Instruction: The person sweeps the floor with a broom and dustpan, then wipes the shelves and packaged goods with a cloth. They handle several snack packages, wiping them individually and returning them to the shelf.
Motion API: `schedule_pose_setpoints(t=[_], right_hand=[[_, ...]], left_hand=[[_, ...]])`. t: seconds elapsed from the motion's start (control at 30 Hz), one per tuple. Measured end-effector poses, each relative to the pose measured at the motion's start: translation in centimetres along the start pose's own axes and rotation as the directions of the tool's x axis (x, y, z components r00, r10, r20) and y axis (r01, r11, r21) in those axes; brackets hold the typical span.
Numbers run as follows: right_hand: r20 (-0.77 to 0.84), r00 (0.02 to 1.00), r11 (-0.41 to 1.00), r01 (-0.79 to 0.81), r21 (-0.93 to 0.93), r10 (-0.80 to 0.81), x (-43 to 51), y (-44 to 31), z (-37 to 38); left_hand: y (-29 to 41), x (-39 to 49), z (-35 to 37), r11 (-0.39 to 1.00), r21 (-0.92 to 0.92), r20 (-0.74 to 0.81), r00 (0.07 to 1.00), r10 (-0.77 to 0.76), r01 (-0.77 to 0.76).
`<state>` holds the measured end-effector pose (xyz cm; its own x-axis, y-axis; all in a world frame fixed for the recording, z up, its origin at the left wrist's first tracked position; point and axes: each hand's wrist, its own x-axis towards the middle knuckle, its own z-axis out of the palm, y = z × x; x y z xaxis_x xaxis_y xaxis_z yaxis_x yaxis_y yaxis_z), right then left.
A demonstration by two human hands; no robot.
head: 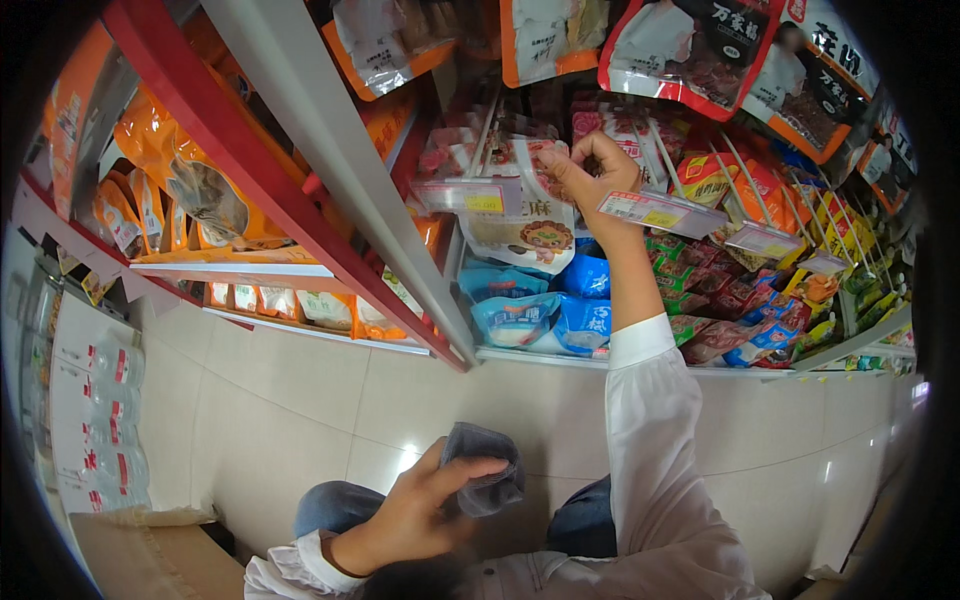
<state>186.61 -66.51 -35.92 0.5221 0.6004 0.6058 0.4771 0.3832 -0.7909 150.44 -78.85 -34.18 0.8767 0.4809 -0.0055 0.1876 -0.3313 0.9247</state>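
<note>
My left hand [416, 502], low in the view, holds a folded grey cloth [487, 469] between thumb and fingers above my knees. My right hand [600, 180] reaches up to the rack and pinches the upper edge of a white food pouch [529, 232] with a cartoon face on it. That pouch hangs beside a clear price-tag holder [469, 196]. Another price-tag holder [660, 214] crosses in front of my right wrist. Below the pouch, blue-and-white bags [517, 319] stand on the bottom shelf.
Orange packets [202, 187] fill the shelf at the left, behind a red-and-grey upright [337, 157]. Large pouches [690, 52] hang overhead. Metal hooks with colourful packets [780, 195] stick out at the right. Wrapped water bottles [116, 427] and a cardboard box [142, 555] stand at lower left.
</note>
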Motion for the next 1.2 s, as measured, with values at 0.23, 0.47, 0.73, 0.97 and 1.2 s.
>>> schedule_pose_setpoints(t=[0.23,0.47,0.73,0.97,1.2], right_hand=[[0.025,0.999,0.99,-0.019,-0.14,0.022,-0.3,-1.9,-0.7],[0.174,0.977,0.988,-0.136,0.073,0.122,-0.3,-2.8,-1.3],[0.383,0.894,0.934,-0.095,-0.346,0.233,-0.4,-2.3,-1.6],[0.403,0.902,0.979,-0.081,-0.187,0.152,-0.6,-3.0,-1.4],[0.479,0.856,0.98,-0.15,-0.128,0.194,-0.3,-2.2,-1.8]], left_hand=[[0.2,0.1,0.1,0.999,0.016,0.009,0.999,0.042,-0.042],[0.2,0.3,0.0,0.997,0.034,0.025,0.998,0.065,-0.066],[0.2,0.0,0.2,0.999,0.032,0.023,0.999,0.036,-0.037],[0.7,-0.3,0.3,0.999,0.001,0.043,0.998,-0.048,0.048],[0.1,-0.2,0.2,0.993,0.094,0.039,0.997,0.061,-0.065]])
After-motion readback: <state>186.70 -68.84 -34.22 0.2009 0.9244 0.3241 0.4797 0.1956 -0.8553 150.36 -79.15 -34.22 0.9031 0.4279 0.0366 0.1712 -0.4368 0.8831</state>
